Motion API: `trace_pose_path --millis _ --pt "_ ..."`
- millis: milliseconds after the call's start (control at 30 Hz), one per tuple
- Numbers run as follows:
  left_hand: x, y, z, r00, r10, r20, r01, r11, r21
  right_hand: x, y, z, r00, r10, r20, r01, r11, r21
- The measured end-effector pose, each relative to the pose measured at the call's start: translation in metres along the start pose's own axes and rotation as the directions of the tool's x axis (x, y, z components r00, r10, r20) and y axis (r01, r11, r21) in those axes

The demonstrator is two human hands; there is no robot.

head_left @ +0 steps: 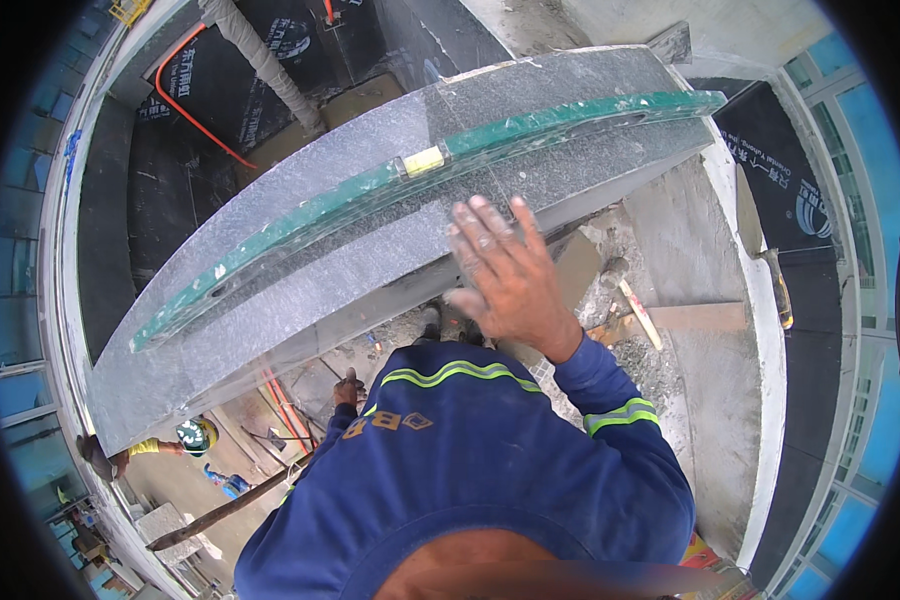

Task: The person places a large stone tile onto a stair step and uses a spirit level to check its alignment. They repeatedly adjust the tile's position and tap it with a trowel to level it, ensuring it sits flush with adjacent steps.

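My right hand (510, 275) is open, with fingers spread and dusty fingertips, over the front edge of a grey stone slab (320, 255). It grips nothing; whether the palm touches the stone I cannot tell. Along the slab lies a long green spirit level (300, 215), spattered with pale specks, its yellowish vial (423, 161) near the middle. Fingertips end just short of the level. My left hand (348, 388) hangs low beside my body, small in view, with fingers loosely bent and apart. Nothing shows in it.
A hammer (638, 305) with a pale handle lies on rubble at the right, by a wooden board (695, 317). Behind the slab is a pit lined with black sheeting (180, 150), with a wrapped pipe (260, 60). A helmeted co-worker (195, 435) is below left, near a wooden pole (220, 510).
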State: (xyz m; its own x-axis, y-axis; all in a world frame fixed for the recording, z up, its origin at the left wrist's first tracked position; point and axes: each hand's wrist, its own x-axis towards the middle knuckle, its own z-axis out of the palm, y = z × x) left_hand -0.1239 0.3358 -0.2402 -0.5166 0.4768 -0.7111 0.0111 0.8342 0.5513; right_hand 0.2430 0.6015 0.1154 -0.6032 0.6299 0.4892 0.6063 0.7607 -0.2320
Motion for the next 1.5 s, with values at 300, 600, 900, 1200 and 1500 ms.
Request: trace_pose_path --millis 300,600,900,1200,1500 --pt "0.016 -0.029 -0.007 0.995 0.082 0.063 -0.083 0.996 0.021 -0.031 0.063 -0.013 0.973 0.168 -0.161 -0.211 0.929 -0.305" --pt "0.017 -0.033 0.004 0.998 -0.04 0.056 0.045 0.994 -0.095 0.018 0.014 -0.048 0.974 -0.207 -0.087 0.21 0.977 0.027" --pt "0.072 -0.061 0.015 0.959 -0.233 0.16 0.271 0.918 -0.288 0.188 0.085 -0.093 0.552 0.341 0.761 -0.354 0.922 -0.157" --pt "0.096 -0.081 0.028 0.927 -0.32 0.196 0.37 0.865 -0.34 0.221 0.064 -0.044 0.433 0.124 0.893 -0.17 0.984 -0.054" --pt "0.104 -0.065 0.015 0.917 -0.338 0.21 0.393 0.854 -0.34 0.213 0.085 -0.051 0.504 0.131 0.854 -0.225 0.974 -0.016"
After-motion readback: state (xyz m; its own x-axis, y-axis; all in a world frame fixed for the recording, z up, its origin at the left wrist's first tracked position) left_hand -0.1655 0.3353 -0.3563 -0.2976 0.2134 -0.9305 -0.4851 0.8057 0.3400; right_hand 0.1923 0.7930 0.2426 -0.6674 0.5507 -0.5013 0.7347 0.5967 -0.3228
